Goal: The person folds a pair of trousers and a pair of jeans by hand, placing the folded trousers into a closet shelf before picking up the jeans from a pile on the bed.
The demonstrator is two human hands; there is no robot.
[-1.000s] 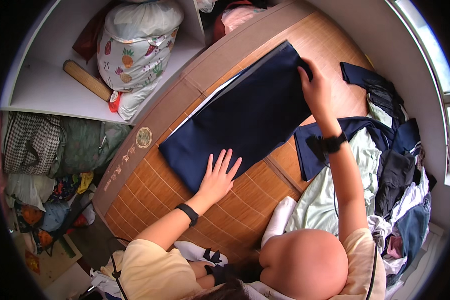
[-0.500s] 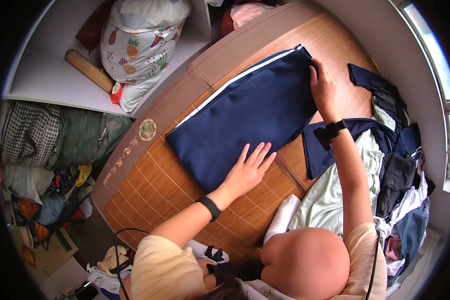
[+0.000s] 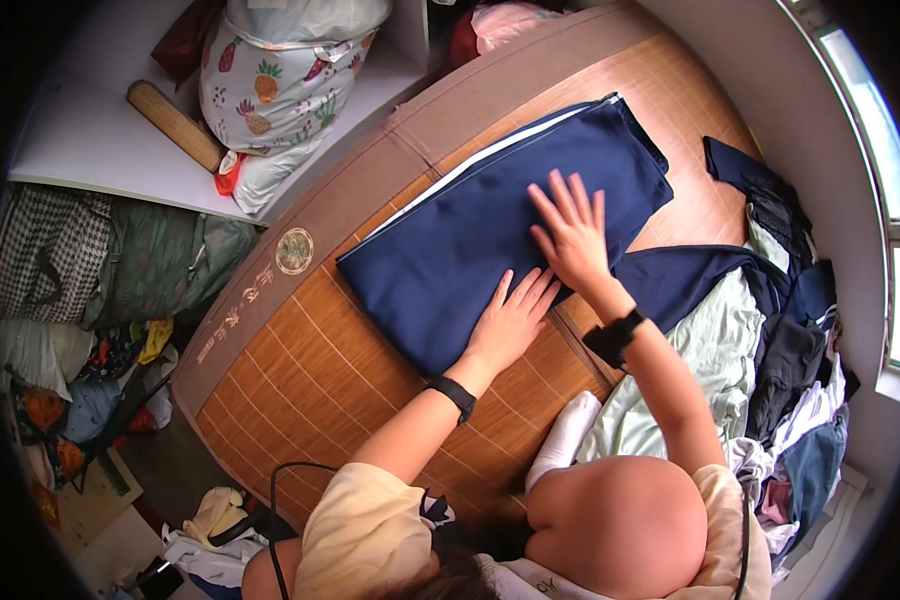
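Folded navy trousers (image 3: 450, 260) with a white side stripe lie flat on the brown bamboo mat (image 3: 310, 390). My left hand (image 3: 510, 322) rests with fingers spread on their near edge. Just above and to its right, my right hand (image 3: 572, 232) is open over the cloth, fingers apart; whether its palm presses down I cannot tell. The waistband end points to the far right. Black bands circle both my wrists. Another navy garment (image 3: 670, 280) lies partly beneath my right forearm, beside a pale green garment (image 3: 695, 360).
Along the right wall lies a heap of clothes (image 3: 795, 370), below a window (image 3: 865, 110). At the upper left, a white shelf (image 3: 80, 130) holds a fruit-print bag (image 3: 275, 90) and a rolled mat (image 3: 175, 125). Bags (image 3: 50, 260) sit beneath it. My white-socked foot (image 3: 567, 430) rests on the mat.
My right hand has moved from the trousers' far right corner toward me, to the middle of the cloth beside my left hand. My left hand has shifted slightly right.
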